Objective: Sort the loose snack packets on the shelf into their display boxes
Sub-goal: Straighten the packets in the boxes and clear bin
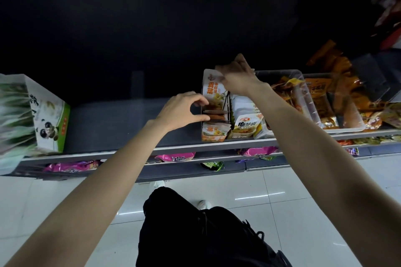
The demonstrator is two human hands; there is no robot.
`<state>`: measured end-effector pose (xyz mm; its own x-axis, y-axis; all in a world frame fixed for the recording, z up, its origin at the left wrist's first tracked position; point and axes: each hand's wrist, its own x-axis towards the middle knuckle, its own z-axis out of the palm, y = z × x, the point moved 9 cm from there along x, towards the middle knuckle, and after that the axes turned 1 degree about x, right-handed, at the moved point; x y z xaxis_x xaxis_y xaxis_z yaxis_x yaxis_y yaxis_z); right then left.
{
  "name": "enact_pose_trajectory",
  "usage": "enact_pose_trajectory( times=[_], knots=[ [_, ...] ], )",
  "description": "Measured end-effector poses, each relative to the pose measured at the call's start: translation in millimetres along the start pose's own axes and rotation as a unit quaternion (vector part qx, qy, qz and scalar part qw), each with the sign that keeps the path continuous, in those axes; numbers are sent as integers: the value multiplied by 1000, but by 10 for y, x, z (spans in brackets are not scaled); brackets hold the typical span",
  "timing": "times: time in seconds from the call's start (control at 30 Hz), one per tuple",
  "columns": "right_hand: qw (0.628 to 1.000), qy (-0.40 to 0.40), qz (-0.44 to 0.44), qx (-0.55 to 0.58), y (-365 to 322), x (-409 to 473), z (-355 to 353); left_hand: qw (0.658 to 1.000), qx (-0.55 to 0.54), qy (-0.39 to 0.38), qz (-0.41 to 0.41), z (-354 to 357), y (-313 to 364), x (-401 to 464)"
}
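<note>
Your left hand (184,108) and right hand (236,76) grip the orange cardboard display box (213,102) (partly filled); orange loose packets (379,117) remain at the shelf's right end.

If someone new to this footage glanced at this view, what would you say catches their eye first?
Most likely the two bare arms reaching to the shelf's middle, where the left hand pinches at the side of the orange display box and the right hand grips its raised back flap. Next, the clear tray of orange packets to the right, and the white panda-printed box at the far left.
</note>
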<state>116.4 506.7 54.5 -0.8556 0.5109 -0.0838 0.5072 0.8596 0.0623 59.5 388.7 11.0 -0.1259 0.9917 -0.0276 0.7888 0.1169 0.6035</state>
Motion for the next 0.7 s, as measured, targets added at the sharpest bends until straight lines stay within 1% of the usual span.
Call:
enact_pose_trajectory(
  times=[0.07, 0.13, 0.23, 0.33, 0.4, 0.43, 0.53, 0.6, 0.67, 0.7],
  knots=[
    [1000, -7, 11, -15, 6, 31, 20, 999, 37, -34, 1, 81, 7, 30],
    [999, -19, 4, -36, -54, 62, 88, 996, 87, -20, 18, 81, 77, 87],
    [999, 1, 3, -42, -67, 102, 164, 982, 178, 10, 60, 89, 221, 170],
    [1000, 19, 1, -18, -27, 66, 208, 972, 224, -5, 64, 174, 230, 246],
    [1000, 22, 7, 13, 34, -2, 234, 976, 214, 4, 46, 143, 196, 294],
    [999, 31, 13, 35, 72, -52, 222, 982, 185, 25, 29, 81, 162, 321],
    [988, 111, 22, 101, 150, -233, 77, 990, 69, 116, -33, -158, 34, 390],
    [981, 152, 20, 123, 142, -338, -2, 988, 48, 136, -63, -183, -43, 459],
    [983, 160, 8, 92, 76, -382, -13, 985, 55, 137, -85, -139, -108, 530],
    [988, 145, 1, 56, 38, -359, 28, 985, 51, 136, -96, -108, -147, 563]
  ],
)
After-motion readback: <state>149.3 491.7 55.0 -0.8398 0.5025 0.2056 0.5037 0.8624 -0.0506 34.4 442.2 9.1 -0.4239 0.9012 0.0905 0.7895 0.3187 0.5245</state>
